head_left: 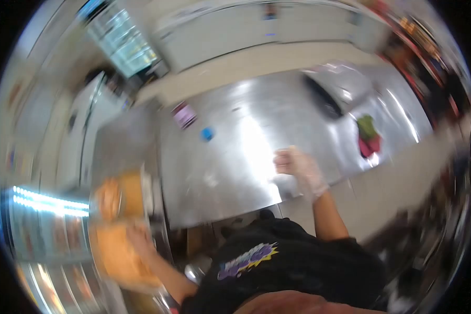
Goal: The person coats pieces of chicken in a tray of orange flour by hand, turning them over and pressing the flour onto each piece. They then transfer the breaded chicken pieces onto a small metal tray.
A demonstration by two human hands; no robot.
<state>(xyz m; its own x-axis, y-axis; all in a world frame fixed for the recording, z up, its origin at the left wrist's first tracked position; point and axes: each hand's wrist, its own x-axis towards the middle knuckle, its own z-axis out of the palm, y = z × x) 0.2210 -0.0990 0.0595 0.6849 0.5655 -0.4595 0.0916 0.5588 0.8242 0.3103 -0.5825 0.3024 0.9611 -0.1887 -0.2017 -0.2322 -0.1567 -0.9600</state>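
My right hand (297, 165), in a clear glove, is raised over the near edge of the steel table (220, 178). Its fingers are curled in, and whatever they may hold is hidden. On the left, my left hand (139, 238) is at the right side of an orange board or tray (115, 251), its fingers smeared by motion. Behind that lies a second orange surface (132, 191) with a blurred orange item (109, 199) on it.
A jar-like purple-labelled container (184, 114) and a small blue object (207, 134) stand on the table's left half. Towards the right are a shiny clear-and-dark package (343, 86) and a green-and-red item (369, 136). White cabinets (314, 23) line the back.
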